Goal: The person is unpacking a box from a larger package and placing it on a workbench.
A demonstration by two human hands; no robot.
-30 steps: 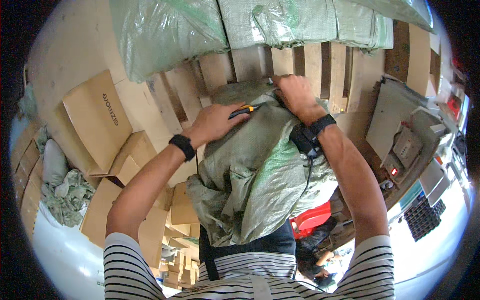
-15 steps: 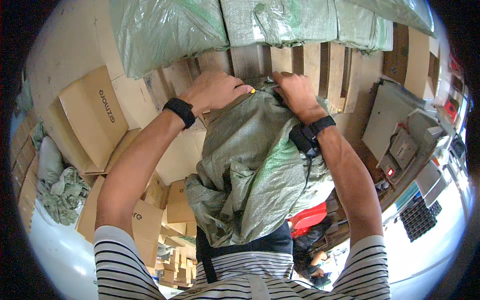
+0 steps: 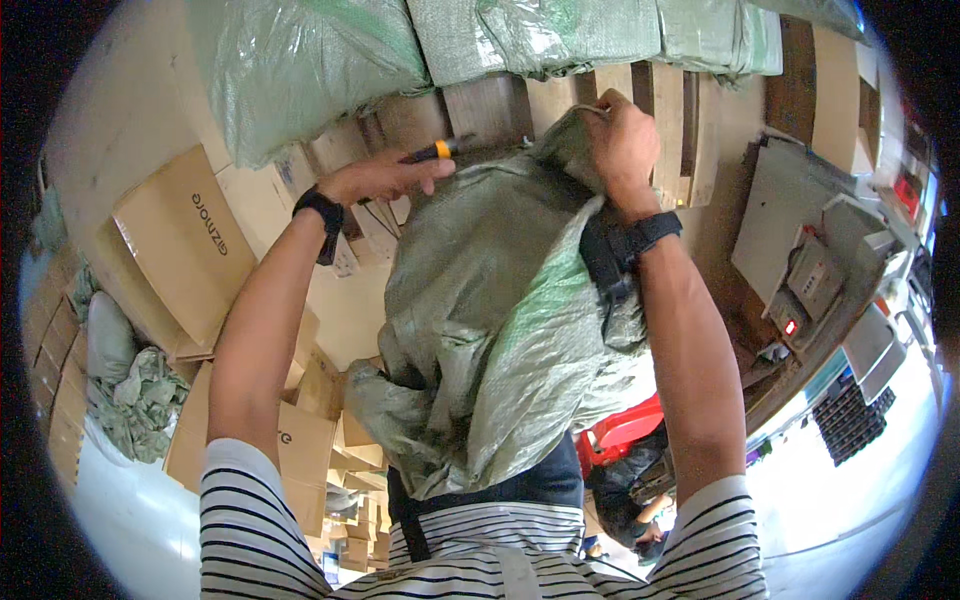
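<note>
Green woven sack (image 3: 500, 330) held up against the chest, its top edge now raised near the wooden pallet (image 3: 560, 95). Right hand (image 3: 622, 140) clamped shut on the bunched upper corner of the sack, fist tight, black strap and watch at the wrist. Left hand (image 3: 385, 178) closed around a small dark tool with a yellow band (image 3: 438, 150), tip pointing toward the sack's mouth.

Compared with a second ago: left hand lifted off the face of the sack and swung out to the left, tool now clear of the fabric rather than pressed into it; right hand higher, pulling the corner taut. Reads as a cut or opening stroke along the top edge just finished, or the tool drawn back between strokes; cannot tell whether the seam is open.

Around: more filled green sacks (image 3: 330, 70) stacked on the pallet above, flat cardboard boxes (image 3: 185, 240) at left, a grey machine with a red light (image 3: 800, 290) at right.
</note>
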